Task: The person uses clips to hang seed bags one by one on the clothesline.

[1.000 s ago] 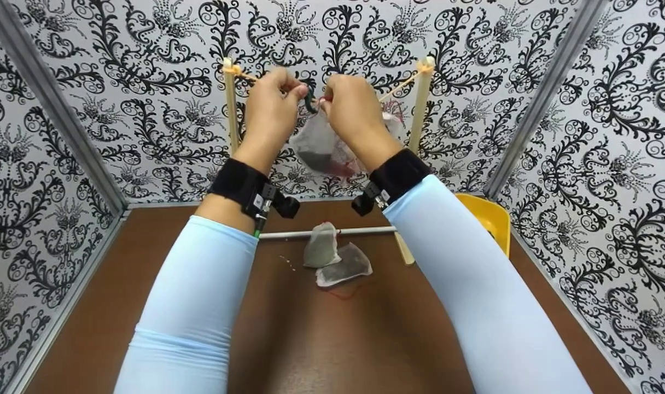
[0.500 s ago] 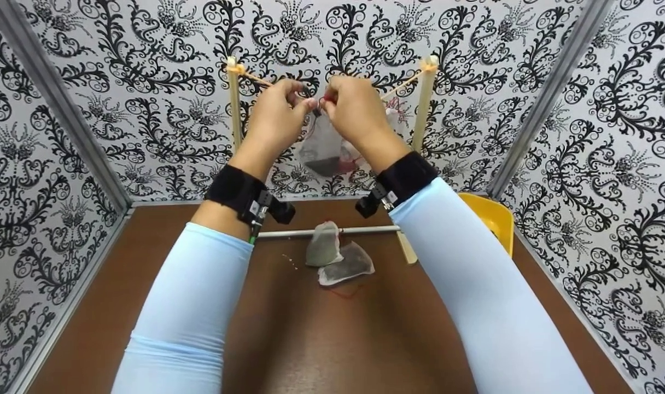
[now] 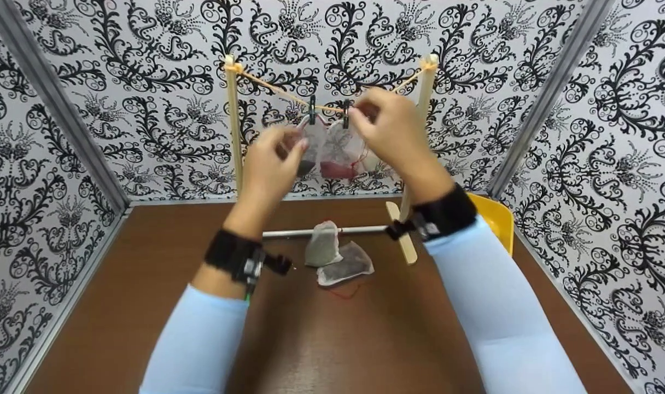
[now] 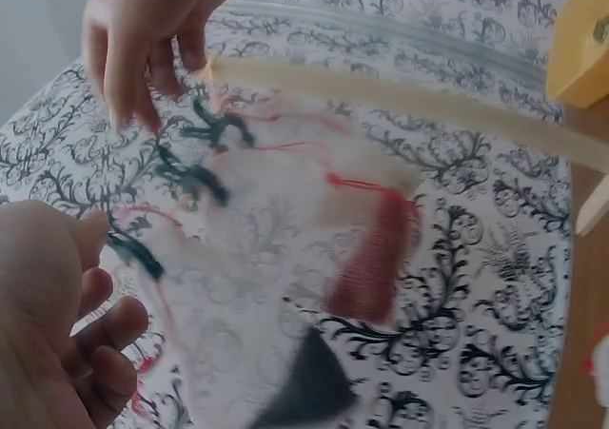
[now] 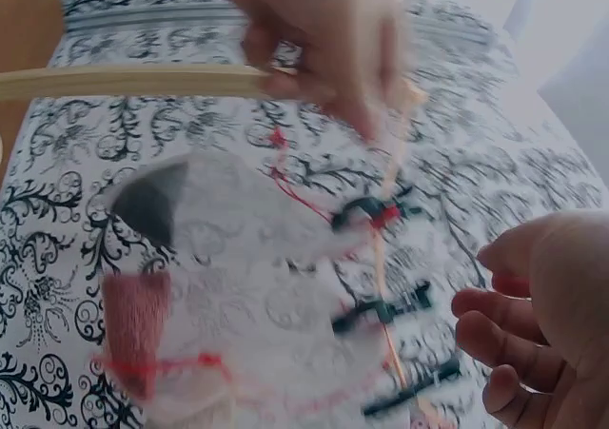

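The left hand (image 3: 272, 158) has let go, its fingers loosely bent, just beside the left bag (image 3: 309, 162); whether the thumb brushes that bag I cannot tell. The right hand (image 3: 392, 126) is also released, fingers loosely bent, with its thumb just beside the middle clip (image 3: 346, 114).

The left bag, dark at its bottom, hangs from the string (image 3: 275, 87) by the left clip (image 3: 312, 111). The middle bag (image 3: 337, 169), red at its bottom, hangs to its right under the middle clip. The right clip (image 4: 217, 126) shows in the wrist views, and a pale right bag (image 3: 372, 163) is partly hidden behind the right hand.

The string sags between the left post (image 3: 231, 120) and the right post (image 3: 426, 87). On the table (image 3: 332, 339), nearer, a green bag (image 3: 321, 247) touches a grey bag (image 3: 346, 267). A white rod (image 3: 360, 230) lies at their far side, and a yellow bin (image 3: 502, 221) stands far right
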`<state>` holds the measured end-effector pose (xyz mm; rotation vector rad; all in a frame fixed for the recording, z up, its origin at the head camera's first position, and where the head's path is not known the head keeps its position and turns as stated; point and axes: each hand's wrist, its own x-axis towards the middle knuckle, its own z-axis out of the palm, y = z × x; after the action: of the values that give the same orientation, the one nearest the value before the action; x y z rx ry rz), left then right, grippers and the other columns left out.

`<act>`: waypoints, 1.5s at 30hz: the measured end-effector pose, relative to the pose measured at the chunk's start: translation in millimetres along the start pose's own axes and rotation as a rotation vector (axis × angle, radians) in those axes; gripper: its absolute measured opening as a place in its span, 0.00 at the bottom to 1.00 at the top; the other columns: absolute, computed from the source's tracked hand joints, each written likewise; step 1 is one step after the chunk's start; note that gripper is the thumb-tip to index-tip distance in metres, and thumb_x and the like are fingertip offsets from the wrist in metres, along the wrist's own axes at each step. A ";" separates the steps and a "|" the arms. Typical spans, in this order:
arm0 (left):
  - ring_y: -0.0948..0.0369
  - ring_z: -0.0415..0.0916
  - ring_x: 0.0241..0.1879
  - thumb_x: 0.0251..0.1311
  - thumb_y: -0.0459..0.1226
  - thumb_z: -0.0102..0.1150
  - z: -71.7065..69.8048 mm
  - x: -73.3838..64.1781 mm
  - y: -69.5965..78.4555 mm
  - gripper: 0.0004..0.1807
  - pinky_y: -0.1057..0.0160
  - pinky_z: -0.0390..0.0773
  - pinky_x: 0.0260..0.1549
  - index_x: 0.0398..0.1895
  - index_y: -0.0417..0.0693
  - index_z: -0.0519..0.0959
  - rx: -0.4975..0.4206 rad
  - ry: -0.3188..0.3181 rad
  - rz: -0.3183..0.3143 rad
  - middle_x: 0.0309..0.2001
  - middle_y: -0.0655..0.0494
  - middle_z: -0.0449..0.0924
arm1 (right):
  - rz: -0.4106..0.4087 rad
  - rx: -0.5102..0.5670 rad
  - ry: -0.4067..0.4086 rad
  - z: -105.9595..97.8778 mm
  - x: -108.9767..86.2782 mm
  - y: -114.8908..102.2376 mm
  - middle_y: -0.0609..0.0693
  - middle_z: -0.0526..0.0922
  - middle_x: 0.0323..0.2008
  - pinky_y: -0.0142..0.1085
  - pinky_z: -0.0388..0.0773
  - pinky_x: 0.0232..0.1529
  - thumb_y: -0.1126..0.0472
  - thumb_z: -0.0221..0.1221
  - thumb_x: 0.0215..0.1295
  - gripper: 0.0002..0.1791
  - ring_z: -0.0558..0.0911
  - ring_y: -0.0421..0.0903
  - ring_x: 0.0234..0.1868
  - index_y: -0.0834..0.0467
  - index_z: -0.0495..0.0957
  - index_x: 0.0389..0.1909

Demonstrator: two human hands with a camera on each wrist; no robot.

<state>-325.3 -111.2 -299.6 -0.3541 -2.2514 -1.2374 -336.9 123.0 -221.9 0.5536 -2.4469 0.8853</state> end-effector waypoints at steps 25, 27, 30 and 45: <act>0.54 0.85 0.65 0.76 0.50 0.72 124.7 -143.5 -42.3 0.21 0.51 0.84 0.72 0.63 0.49 0.90 0.219 -0.475 0.429 0.63 0.55 0.90 | 0.646 -0.170 -0.619 -21.9 -129.7 305.0 0.62 0.89 0.41 0.43 0.91 0.41 0.53 0.70 0.77 0.27 0.87 0.52 0.39 0.74 0.82 0.58; 0.55 0.85 0.65 0.78 0.51 0.71 131.1 -148.9 -39.5 0.21 0.52 0.84 0.71 0.64 0.51 0.90 0.232 -0.502 0.454 0.63 0.56 0.89 | 0.688 -0.170 -0.673 -15.7 -137.9 313.0 0.55 0.86 0.34 0.41 0.89 0.37 0.49 0.72 0.75 0.25 0.85 0.50 0.35 0.71 0.83 0.47; 0.56 0.86 0.65 0.80 0.52 0.69 139.9 -156.0 -37.6 0.21 0.53 0.85 0.70 0.64 0.52 0.90 0.262 -0.533 0.497 0.64 0.57 0.89 | 0.715 -0.204 -0.704 -7.4 -146.2 322.1 0.49 0.81 0.26 0.36 0.83 0.31 0.45 0.73 0.71 0.23 0.81 0.46 0.29 0.60 0.81 0.31; 0.58 0.83 0.66 0.80 0.54 0.68 141.0 -166.1 -35.1 0.19 0.55 0.85 0.70 0.62 0.55 0.91 0.317 -0.620 0.508 0.63 0.59 0.88 | 0.677 -0.283 -0.681 7.0 -144.3 323.3 0.47 0.77 0.21 0.33 0.73 0.23 0.63 0.68 0.58 0.12 0.75 0.45 0.22 0.54 0.78 0.19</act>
<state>-252.5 -7.2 -480.1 -1.2265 -2.5569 -0.5315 -389.4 377.5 -462.4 -0.1379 -3.4056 0.6099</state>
